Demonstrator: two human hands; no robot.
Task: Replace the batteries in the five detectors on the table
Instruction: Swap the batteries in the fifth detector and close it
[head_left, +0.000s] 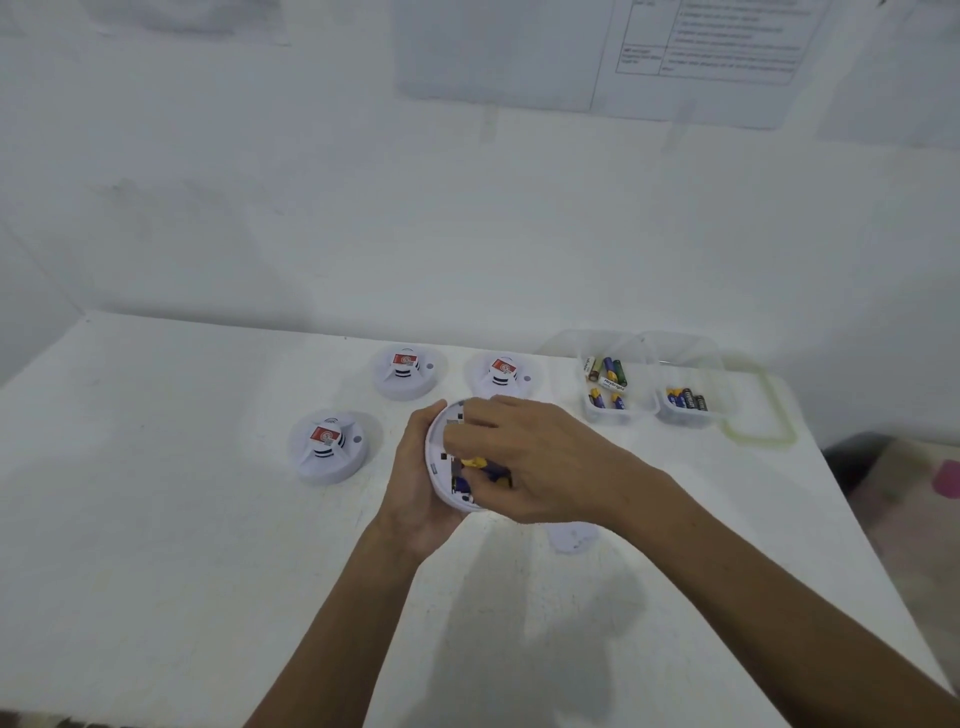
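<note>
An upturned detector (441, 467) is cradled above the table's (156, 519) middle by the left hand (415, 493), curled about its rim, so blue-yellow batteries (475, 470) can be worked by the right hand's (535, 457) pinching fingers.

Printed sheets (706, 41) taped on white wall; pink object (946, 478) on floor, right of table (156, 519).

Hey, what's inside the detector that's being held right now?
In the held detector, blue and yellow batteries show in the open back. The right hand covers most of the compartment, so their number and seating can't be seen. The left hand cradles the detector.
</note>
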